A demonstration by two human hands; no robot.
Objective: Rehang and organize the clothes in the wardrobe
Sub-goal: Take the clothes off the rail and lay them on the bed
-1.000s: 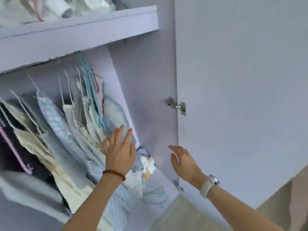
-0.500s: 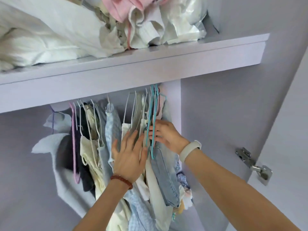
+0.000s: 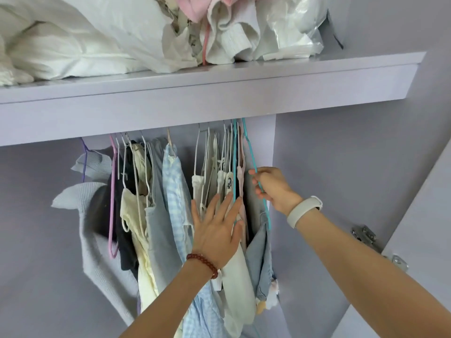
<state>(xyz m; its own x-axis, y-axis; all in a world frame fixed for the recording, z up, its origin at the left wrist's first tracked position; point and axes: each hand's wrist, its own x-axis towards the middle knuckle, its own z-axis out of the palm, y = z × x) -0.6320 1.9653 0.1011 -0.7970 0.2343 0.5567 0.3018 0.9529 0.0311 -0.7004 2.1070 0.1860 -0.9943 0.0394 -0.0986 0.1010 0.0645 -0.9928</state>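
Both hands have climbed to the rail's far end: my right hand (image 3: 273, 186) now pinches the teal hanger (image 3: 253, 167) carrying the denim piece (image 3: 262, 259), while my left hand (image 3: 217, 230) presses flat, fingers straight, against the neighbouring clothes (image 3: 170, 203). Pull that hanger crooked and I reckon its hook could snag the next teal hanger (image 3: 234, 167), or the denim slides off.

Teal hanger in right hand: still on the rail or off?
Cannot tell for sure. The right hand pinches the teal hanger mid-wire; its top runs up behind the shelf edge, so the hook and rail are hidden.
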